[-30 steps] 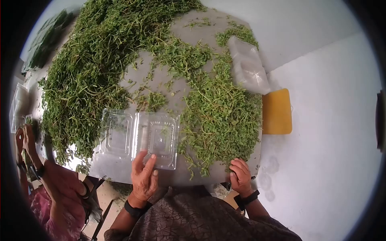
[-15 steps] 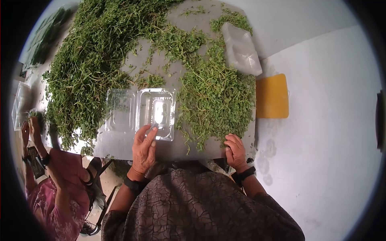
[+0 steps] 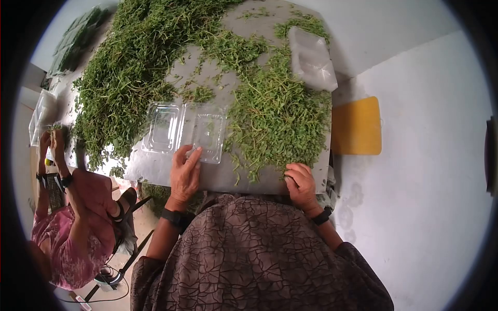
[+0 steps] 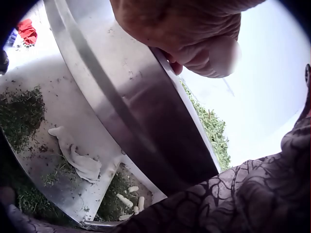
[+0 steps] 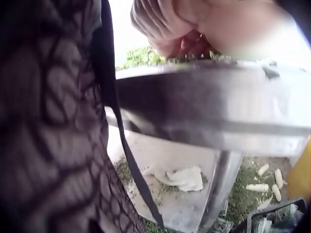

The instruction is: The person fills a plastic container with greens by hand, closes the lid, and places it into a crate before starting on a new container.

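Observation:
A clear plastic clamshell box (image 3: 203,136) lies unfolded on the metal table, its lid half (image 3: 162,127) to the left. At the box's near edge is my left hand (image 3: 184,175), fingers loosely extended, with the fingertips overlapping the rim. My right hand (image 3: 302,187) rests at the table's front edge, fingers loosely curled beside the near end of a heap of leafy green stems (image 3: 280,116). Its palm side is hidden from above. In the right wrist view, bits of green show under the fingers of the right hand (image 5: 175,29).
A larger heap of greens (image 3: 135,67) covers the table's left side. Stacked clear containers (image 3: 313,59) stand at the right edge, near a yellow seat (image 3: 357,126). Another person (image 3: 72,228) sits at left, hands at the table. White cloth (image 4: 77,155) lies under the table.
The head view has shifted, so the table sits higher in the picture. Both hands keep nearly the same places by the box and the greens.

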The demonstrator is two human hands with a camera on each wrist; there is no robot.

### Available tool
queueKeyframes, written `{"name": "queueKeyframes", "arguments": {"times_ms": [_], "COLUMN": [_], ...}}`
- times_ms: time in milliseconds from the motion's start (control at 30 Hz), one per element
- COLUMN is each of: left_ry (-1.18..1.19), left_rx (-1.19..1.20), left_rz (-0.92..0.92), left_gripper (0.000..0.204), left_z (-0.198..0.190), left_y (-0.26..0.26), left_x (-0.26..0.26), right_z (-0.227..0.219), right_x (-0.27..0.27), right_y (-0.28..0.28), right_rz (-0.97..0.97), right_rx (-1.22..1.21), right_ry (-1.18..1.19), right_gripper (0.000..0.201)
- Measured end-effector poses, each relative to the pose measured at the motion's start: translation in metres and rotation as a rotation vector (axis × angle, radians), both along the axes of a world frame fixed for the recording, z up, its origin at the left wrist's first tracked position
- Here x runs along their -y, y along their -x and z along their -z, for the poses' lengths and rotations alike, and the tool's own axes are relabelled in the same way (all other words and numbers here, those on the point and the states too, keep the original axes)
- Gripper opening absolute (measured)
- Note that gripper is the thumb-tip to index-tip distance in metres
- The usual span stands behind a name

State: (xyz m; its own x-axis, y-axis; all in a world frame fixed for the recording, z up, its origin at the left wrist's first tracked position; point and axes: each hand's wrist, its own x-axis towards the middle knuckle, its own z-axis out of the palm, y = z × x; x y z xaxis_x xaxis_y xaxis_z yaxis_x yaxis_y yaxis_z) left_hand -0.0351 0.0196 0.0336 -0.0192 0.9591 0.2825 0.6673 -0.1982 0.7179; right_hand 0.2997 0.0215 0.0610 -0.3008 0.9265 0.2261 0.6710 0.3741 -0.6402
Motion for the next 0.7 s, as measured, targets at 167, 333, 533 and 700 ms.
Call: {"name": "queueKeyframes", "arguments": {"times_ms": [167,333,533,700], "left_ry": [-0.04,-0.068,-0.033,-0.004], "left_rx": [-0.023,-0.024,0.001,-0.021], "left_rz": [-0.012,-0.023,-0.061,-0.068], "left_gripper": [0.037,0.038,0.039,0.039], "left_z": [0.002,0.0,0.005,0.001], "left_y": [-0.001,-0.002,-0.004,-0.007], "left_x": [0.0,0.0,0.004,0.005], "right_z": [-0.037,-0.045,-0.015,-0.007], "right_x": [-0.048,-0.101,-0.125,-0.133], "right_y": [0.009,0.026,0.035,0.035], "right_rz": [0.074,0.157,0.115,0.102], "right_rx": [0.062,0.192,0.255,0.264], "right_ry": [-0.201,-0.308,-0.312,-0.329], "right_gripper": [0.02,0.026,0.03,0.021]}}
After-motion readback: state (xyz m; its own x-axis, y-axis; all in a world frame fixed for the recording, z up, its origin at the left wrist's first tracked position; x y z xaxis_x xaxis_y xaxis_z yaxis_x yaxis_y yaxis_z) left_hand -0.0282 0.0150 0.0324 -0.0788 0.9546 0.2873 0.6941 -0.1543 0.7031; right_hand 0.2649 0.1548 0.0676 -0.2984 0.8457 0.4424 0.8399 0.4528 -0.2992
